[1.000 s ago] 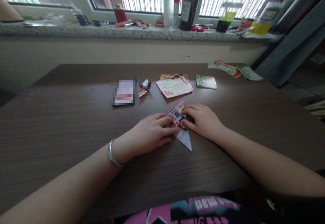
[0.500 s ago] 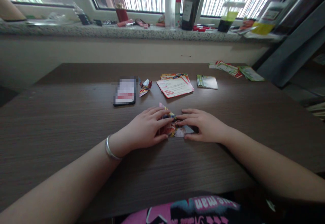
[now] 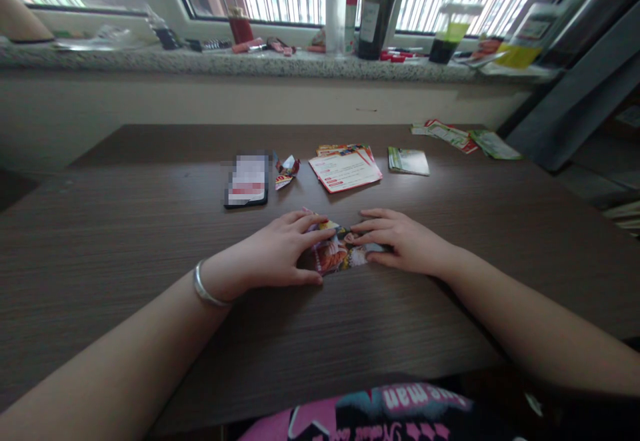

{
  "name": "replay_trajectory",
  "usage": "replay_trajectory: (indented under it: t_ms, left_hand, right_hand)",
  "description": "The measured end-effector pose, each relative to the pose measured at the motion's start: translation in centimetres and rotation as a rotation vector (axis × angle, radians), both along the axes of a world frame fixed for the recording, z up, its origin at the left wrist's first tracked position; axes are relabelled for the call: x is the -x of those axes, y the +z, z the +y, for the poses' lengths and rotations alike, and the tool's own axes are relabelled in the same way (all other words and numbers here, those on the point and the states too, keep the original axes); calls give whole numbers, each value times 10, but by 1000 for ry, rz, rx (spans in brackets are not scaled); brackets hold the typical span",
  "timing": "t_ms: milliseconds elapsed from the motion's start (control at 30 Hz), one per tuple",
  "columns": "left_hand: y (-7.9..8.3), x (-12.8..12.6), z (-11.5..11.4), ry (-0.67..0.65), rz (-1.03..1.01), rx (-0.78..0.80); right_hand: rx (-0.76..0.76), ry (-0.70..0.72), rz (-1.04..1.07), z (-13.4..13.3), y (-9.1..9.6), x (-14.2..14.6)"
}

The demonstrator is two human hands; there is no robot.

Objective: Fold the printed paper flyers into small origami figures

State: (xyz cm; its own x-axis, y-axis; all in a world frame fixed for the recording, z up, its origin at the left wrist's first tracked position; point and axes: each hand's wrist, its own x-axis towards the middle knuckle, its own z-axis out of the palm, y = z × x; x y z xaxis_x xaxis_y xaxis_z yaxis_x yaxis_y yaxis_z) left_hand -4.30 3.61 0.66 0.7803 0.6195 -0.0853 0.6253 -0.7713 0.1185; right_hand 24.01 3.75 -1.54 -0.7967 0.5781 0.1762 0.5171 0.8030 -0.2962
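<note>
A folded piece of colourful printed paper (image 3: 333, 254) lies on the brown table in front of me. My left hand (image 3: 283, 247) rests over its left part, fingers stretched out across the paper and thumb at its near edge. On the right side, my right hand (image 3: 395, 241) lies with its fingers spread, the fingertips touching the paper. Both hands partly cover the paper, so its full outline is hidden. A silver bangle (image 3: 203, 284) circles my left wrist.
Beyond my hands lie a phone (image 3: 247, 184), a small folded paper shape (image 3: 287, 173), a stack of printed cards (image 3: 346, 169) and a smaller card stack (image 3: 409, 161). More cards (image 3: 453, 135) are at the back right. Bottles (image 3: 377, 17) line the granite windowsill (image 3: 300, 64).
The paper has turned slightly, and more of its printed middle shows. My left hand has shifted a little to the left; my right fingers have moved slightly away from me.
</note>
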Motion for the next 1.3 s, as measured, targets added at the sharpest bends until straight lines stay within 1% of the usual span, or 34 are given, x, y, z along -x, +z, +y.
replay_trajectory:
  t_ms: [167, 267, 433, 533, 733, 867, 1000, 1200, 1300]
  left_hand:
    - [0, -2, -2, 0, 6, -5]
    - [1, -1, -1, -2, -15, 5]
    - [1, 2, 2, -24, -65, 45]
    - [0, 2, 2, -14, -91, 62]
    - [0, 0, 3, -8, -72, 44]
    - [1, -1, 4, -25, -50, -7]
    - [3, -2, 4, -81, -48, -96]
    - [5, -4, 1, -278, -26, -243]
    - [3, -7, -1, -313, -74, -265]
  right_hand:
    - [-52, 30, -47, -3, 5, 4]
    - [-70, 25, -55, -7, 8, 7]
    - [-54, 21, -51, -9, 9, 7]
    - [-56, 22, -49, -8, 8, 7]
    - [-73, 12, -85, -9, 8, 7]
    - [-85, 11, -98, -11, 9, 9]
    - [-108, 18, -92, -12, 9, 10]
    - [-121, 14, -103, -12, 10, 10]
    - [-105, 28, -78, -10, 10, 10]
